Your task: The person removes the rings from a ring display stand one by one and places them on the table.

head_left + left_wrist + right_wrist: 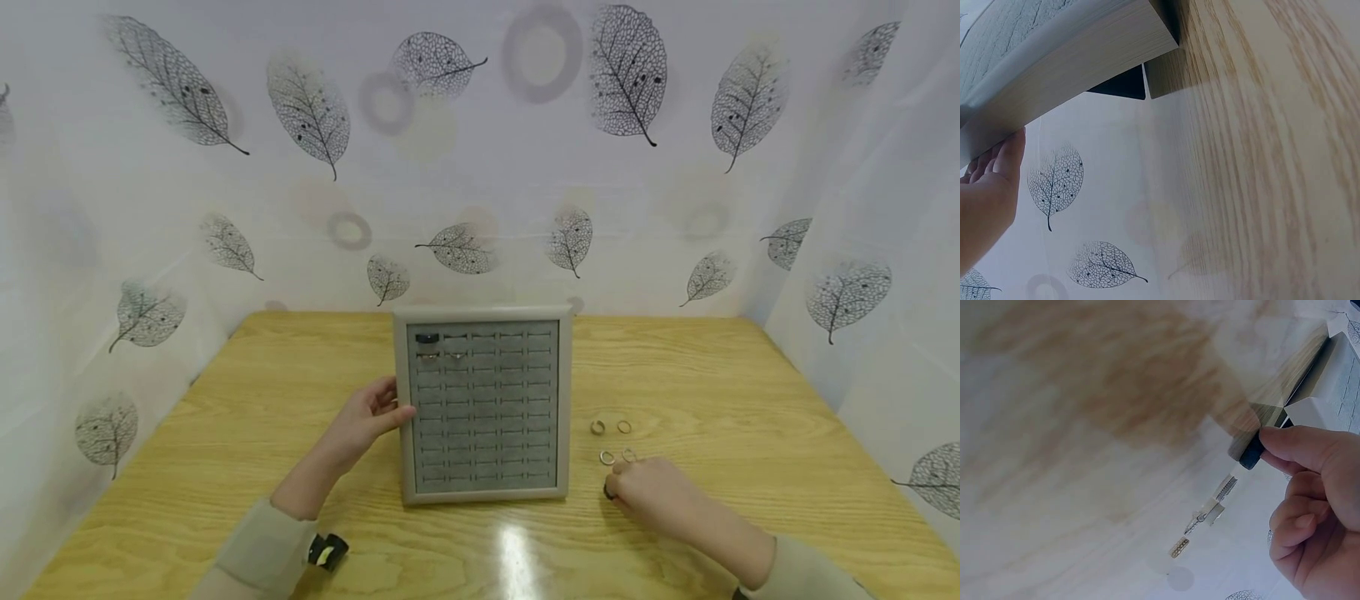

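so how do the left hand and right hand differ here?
The left hand rests on the left edge of the upright grey velvet ring display tray; the right hand is down on the wooden table, pinching a small black ring. Left fingers lie fairly straight, right ones curl. Both are bare, with beige sleeves.

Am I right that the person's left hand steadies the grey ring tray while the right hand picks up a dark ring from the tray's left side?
Not quite: the head view shows the right hand at the dark ring on the table to the right of the ring tray. The left hand does rest on the tray's left edge.
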`<control>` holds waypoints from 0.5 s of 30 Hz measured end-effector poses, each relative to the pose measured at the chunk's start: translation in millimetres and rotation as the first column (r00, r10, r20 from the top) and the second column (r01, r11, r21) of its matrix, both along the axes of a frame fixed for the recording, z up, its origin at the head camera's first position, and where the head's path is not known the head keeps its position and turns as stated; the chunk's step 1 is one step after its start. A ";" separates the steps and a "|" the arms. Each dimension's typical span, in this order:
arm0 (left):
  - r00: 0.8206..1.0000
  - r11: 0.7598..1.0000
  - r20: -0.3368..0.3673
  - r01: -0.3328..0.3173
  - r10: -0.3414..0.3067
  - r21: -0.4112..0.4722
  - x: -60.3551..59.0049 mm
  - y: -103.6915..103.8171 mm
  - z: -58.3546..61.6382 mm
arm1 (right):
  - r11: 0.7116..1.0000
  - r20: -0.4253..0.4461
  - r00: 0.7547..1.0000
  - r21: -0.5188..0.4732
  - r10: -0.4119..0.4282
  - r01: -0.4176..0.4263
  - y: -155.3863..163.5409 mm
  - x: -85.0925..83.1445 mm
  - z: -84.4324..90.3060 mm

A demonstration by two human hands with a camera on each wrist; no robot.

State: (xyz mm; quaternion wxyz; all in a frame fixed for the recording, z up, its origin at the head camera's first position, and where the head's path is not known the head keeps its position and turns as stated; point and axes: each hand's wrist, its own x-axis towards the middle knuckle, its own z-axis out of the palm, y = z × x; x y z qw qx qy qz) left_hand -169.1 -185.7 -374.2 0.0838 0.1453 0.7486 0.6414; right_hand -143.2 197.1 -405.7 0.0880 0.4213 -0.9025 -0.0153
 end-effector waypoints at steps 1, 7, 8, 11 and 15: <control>1.000 1.000 0.000 0.001 -0.001 0.002 -0.2 0.0 0.0 | 1.000 0.006 1.000 -0.004 0.002 -0.002 0.1 -0.1 0.1; 1.000 1.000 -0.001 0.000 0.000 0.005 -1.4 0.1 -0.2 | 0.995 -0.015 0.999 -0.095 0.042 -0.043 1.9 -2.1 4.4; 1.000 1.000 -0.002 0.000 0.000 0.006 -1.6 0.0 -0.3 | 0.993 -0.023 0.999 -0.107 0.045 -0.047 2.2 -2.6 6.4; 1.000 1.000 -0.004 -0.002 0.002 0.007 -1.8 -0.1 -0.6 | 0.992 -0.008 0.999 -0.122 0.043 -0.044 2.5 -3.7 14.6; 1.000 1.000 -0.002 -0.003 0.003 0.010 -1.8 -0.4 -1.2 | 0.989 -0.004 0.999 -0.142 0.040 -0.040 0.9 -4.6 26.0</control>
